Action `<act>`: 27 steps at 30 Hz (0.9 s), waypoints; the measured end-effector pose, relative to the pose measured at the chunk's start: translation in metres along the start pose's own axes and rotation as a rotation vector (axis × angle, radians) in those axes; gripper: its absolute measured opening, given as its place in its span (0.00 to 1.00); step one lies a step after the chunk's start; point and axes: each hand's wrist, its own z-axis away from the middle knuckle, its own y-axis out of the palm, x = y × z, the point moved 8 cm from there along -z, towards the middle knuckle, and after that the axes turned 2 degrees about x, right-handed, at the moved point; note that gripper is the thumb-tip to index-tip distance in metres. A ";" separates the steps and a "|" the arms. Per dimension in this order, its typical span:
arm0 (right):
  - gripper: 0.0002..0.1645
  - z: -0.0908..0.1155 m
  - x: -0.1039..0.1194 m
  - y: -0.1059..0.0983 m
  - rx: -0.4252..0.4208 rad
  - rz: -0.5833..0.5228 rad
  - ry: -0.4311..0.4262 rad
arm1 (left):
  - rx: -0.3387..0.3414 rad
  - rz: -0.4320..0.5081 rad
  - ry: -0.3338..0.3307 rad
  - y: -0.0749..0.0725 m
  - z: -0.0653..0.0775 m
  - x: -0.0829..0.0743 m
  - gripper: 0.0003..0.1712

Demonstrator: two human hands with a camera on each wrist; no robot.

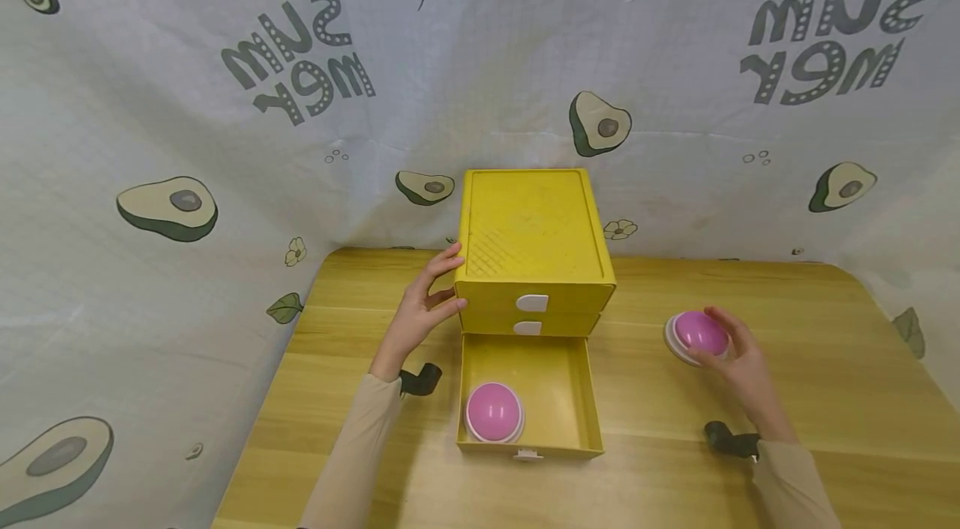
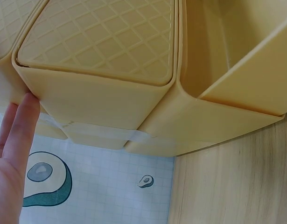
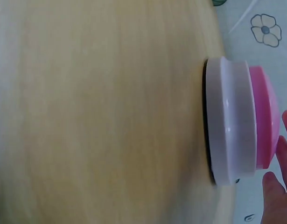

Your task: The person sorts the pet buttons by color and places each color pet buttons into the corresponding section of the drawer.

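Note:
A yellow drawer unit [image 1: 536,221] stands on the table, its bottom drawer [image 1: 555,396] pulled out. In that drawer's front left corner sits a pink domed push button [image 1: 494,412] with a white base. My left hand [image 1: 420,312] touches the unit's left side, fingers extended; the left wrist view shows the fingers [image 2: 23,126] against the side wall. To the right, a second pink push button [image 1: 701,332] rests with its white base [image 3: 232,121] on the table. My right hand [image 1: 742,362] is at its dome, fingers and thumb spread loosely; firm contact is not clear.
The wooden table [image 1: 645,446] reaches back to a hanging white cloth [image 1: 480,79] printed with avocados. Two upper drawers are closed, with white handles [image 1: 532,303]. Dark wrist-worn pieces [image 1: 731,440] show by both forearms.

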 end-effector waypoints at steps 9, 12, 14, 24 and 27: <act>0.46 -0.004 -0.008 0.000 0.028 0.050 0.013 | -0.001 -0.002 -0.010 0.000 0.000 0.000 0.31; 0.48 -0.005 -0.009 0.000 0.048 0.062 0.043 | 0.001 -0.001 -0.011 0.000 -0.001 0.000 0.30; 0.48 -0.005 -0.010 0.000 0.060 0.083 0.055 | 0.001 0.000 -0.012 0.000 -0.001 0.000 0.30; 0.50 -0.010 -0.017 0.000 0.089 0.115 0.038 | -0.008 0.003 -0.022 0.000 -0.001 0.000 0.30; 0.50 -0.010 -0.019 0.000 0.098 0.107 0.043 | -0.009 0.002 -0.026 0.001 -0.001 -0.001 0.30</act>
